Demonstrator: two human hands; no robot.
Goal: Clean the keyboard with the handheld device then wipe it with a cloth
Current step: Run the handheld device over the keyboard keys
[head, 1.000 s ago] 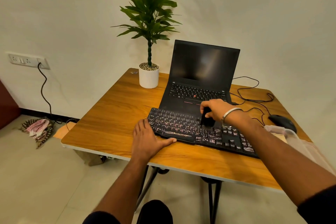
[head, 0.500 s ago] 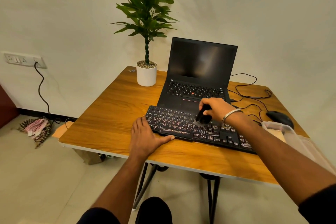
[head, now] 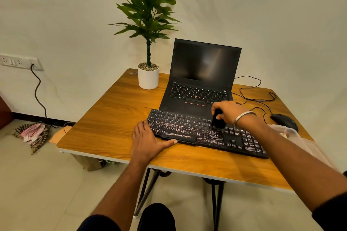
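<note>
Warm, even indoor light fills the room, with soft vignetting toward the corners. The table [head: 112,118] shows a mild yellow sheen and only faint shadows under the hands. The laptop screen [head: 206,62] carries a dull grey reflection. Wide-angle distortion bends the edges, stretching the forearms. The keyboard [head: 187,127] lettering smears slightly with motion blur.

The table [head: 116,118] looks like smooth brown wood with a soft shine and a pale edge, on thin black metal legs [head: 144,191]. The keyboard [head: 189,129] and the laptop [head: 202,73] look like dull black plastic, though the laptop screen is a bit shiny, and the mouse [head: 284,121] is shiny black. The plant pot [head: 148,78] is smooth and white, the bangle [head: 243,116] looks like shiny metal, and the checked cloth [head: 32,133] on the floor looks soft and crumpled.
</note>
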